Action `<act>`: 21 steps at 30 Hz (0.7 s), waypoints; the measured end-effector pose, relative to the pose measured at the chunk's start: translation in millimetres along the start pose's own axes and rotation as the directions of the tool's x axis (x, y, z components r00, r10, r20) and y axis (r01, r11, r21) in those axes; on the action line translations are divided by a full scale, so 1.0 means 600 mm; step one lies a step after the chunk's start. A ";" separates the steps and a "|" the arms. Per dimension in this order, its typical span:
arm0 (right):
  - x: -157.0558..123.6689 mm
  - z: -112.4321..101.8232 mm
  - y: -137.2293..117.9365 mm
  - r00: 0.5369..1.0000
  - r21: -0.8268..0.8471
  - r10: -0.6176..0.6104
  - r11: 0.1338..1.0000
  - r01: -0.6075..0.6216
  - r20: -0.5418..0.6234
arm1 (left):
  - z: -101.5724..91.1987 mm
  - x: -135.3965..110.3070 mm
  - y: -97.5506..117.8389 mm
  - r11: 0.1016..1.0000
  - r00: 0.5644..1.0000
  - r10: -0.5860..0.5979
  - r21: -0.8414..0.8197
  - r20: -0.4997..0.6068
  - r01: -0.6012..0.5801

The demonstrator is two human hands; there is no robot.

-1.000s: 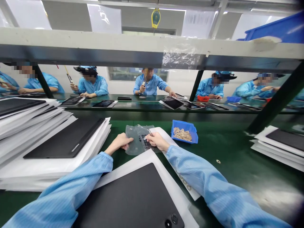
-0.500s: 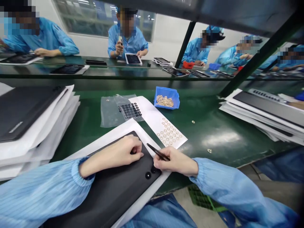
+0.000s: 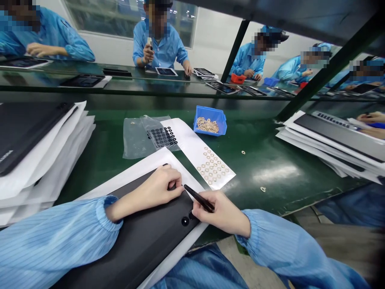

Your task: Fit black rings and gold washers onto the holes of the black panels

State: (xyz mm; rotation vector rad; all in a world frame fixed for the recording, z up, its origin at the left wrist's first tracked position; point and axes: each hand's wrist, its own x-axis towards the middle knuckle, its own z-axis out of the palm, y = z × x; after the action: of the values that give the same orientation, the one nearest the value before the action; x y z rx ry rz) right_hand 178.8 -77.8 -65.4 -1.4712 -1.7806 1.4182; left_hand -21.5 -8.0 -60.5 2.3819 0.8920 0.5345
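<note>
A black tablet point(image 3: 144, 241) lies back side up on a white sheet point(image 3: 120, 180), angled across the bench before me. Two round black camera rings show at its right corner, one partly behind my fingers. My right hand point(image 3: 215, 208) grips dark tweezers point(image 3: 198, 196), their tip pointing up and left. Over the tablet's far edge rests my left hand point(image 3: 165, 182), fingers curled and thumb and forefinger pressed together beside the tweezer tip. Whatever is between those fingertips is too small to make out.
Beyond the tablet lies a white sticker sheet point(image 3: 195, 148) with rows of small rings, partly under a clear plastic bag point(image 3: 135, 138). A blue bin point(image 3: 222, 126) holds many ring pieces. Stacked tablets and sheets stand left point(image 3: 69, 148) and right point(image 3: 300, 150). Co-workers sit across the bench.
My left thumb and forefinger have come together at the tweezer tip, closing the gap between the hands. The whole view has shifted slightly. A co-worker opposite has moved a hand off a tablet.
</note>
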 end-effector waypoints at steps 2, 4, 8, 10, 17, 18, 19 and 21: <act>0.000 0.002 0.002 1.000 0.001 -0.005 1.000 0.005 -0.013 | 0.000 0.001 -0.001 1.000 1.000 -0.001 0.004 0.000 0.001; 0.000 0.002 0.004 1.000 0.025 -0.002 1.000 0.002 -0.015 | 0.000 0.002 -0.001 1.000 1.000 -0.001 0.005 -0.002 0.001; 0.000 0.002 0.009 1.000 0.038 0.005 0.999 -0.004 -0.028 | 0.000 0.002 -0.001 1.000 1.000 0.008 0.002 -0.009 -0.008; 0.000 0.003 0.008 0.999 0.029 0.007 1.000 -0.007 -0.032 | 0.000 0.001 0.000 1.000 1.000 0.015 0.001 -0.010 -0.015; -0.001 0.002 -0.001 1.000 -0.060 -0.025 0.998 0.024 -0.010 | 0.001 0.004 -0.004 1.000 1.000 0.023 0.001 0.003 -0.023; -0.001 0.002 -0.002 1.000 -0.068 -0.027 0.997 0.027 -0.009 | 0.001 0.004 -0.004 1.000 1.000 0.024 0.000 0.005 -0.024; -0.001 0.002 -0.001 0.999 -0.071 -0.031 0.997 0.030 -0.008 | 0.001 0.003 -0.004 1.000 1.000 0.025 -0.001 0.006 -0.025; 0.000 0.002 0.003 0.999 -0.050 -0.048 0.998 0.047 -0.018 | 0.001 -0.004 0.000 1.000 1.000 0.028 -0.002 0.004 -0.028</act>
State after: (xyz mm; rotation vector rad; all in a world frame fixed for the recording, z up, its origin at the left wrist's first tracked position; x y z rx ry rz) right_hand 178.8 -78.5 -67.7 -1.4524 -1.8393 1.3409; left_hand -22.9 -9.7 -61.3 2.3967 0.8569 0.5408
